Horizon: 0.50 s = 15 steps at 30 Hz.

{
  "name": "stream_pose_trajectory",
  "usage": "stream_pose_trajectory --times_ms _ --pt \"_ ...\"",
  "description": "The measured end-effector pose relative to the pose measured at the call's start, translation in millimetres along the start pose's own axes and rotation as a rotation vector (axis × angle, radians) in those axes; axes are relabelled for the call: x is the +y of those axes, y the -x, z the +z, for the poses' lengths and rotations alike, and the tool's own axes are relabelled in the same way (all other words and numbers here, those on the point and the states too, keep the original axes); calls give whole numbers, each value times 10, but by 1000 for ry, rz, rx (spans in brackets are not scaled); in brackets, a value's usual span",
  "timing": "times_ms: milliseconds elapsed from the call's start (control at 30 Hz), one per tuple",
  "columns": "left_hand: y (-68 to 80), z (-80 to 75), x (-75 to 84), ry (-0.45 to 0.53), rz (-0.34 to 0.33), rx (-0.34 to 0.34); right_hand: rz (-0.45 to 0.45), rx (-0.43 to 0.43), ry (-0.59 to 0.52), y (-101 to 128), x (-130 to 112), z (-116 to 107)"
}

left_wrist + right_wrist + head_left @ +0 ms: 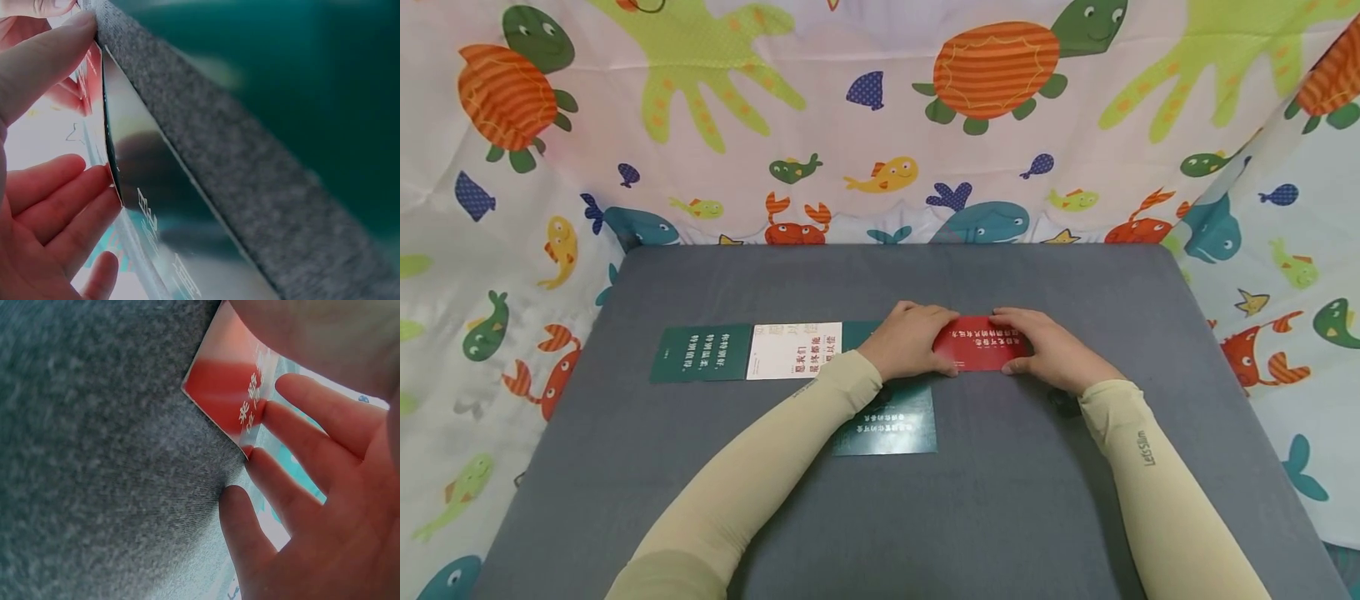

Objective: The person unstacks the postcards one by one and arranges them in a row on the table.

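A red card with white lettering lies on the grey tabletop between my two hands. My left hand covers most of a green card, and its fingertips and thumb reach the red card's left end. In the left wrist view, fairly straight fingers touch the edge of the green card. My right hand rests at the red card's right end, fingertips at the upper edge and thumb near the lower one. In the right wrist view, extended fingers touch the red card's edge.
Left of the hands, a white card and another dark green card continue the row. One more green card lies nearer me, below the left wrist. A sea-animal cloth hangs behind the table's far edge. A small dark object sits under the right wrist.
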<state>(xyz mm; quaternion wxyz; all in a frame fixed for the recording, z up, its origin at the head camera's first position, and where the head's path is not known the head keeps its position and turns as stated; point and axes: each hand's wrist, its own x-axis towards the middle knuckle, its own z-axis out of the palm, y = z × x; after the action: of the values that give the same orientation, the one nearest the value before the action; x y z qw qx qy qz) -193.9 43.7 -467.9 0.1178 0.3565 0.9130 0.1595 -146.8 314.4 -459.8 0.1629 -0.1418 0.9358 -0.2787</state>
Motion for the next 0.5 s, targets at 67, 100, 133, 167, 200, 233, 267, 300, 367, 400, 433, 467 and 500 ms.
stream_pose_trajectory --times_ms 67,100,133,167,200,233,267,300,367,400,433,467,500 --pt "-5 7 3 3 1 0 7 -1 -2 9 5 -7" --pt "-8 11 3 2 0 -1 9 -1 -6 12 7 -11" --pt "-10 14 3 4 -1 -1 11 -2 -10 14 9 -14" --pt "-11 17 3 6 -1 -2 12 -2 -13 15 10 -17" --pt "-12 19 2 9 -2 -3 13 -2 -16 16 9 -20" --pt "-13 22 -1 14 -3 -3 15 -2 -19 17 10 -23" --pt "-13 23 -3 17 -4 -4 16 -3 -20 16 10 -24" --pt "-12 23 -5 21 -4 -4 18 -4 -20 15 10 -24" --pt "-13 22 -7 25 -6 -6 21 -5 -20 12 9 -25" --pt "-14 22 -9 24 -7 -8 23 -5 -19 9 9 -24" --pt "-16 22 -10 21 -8 -9 24 -5 -18 5 13 -21" --pt "-17 21 -9 18 -9 -10 25 -4 -19 2 15 -17" --pt "-19 22 -6 16 -9 -12 24 -1 -20 2 16 -11"
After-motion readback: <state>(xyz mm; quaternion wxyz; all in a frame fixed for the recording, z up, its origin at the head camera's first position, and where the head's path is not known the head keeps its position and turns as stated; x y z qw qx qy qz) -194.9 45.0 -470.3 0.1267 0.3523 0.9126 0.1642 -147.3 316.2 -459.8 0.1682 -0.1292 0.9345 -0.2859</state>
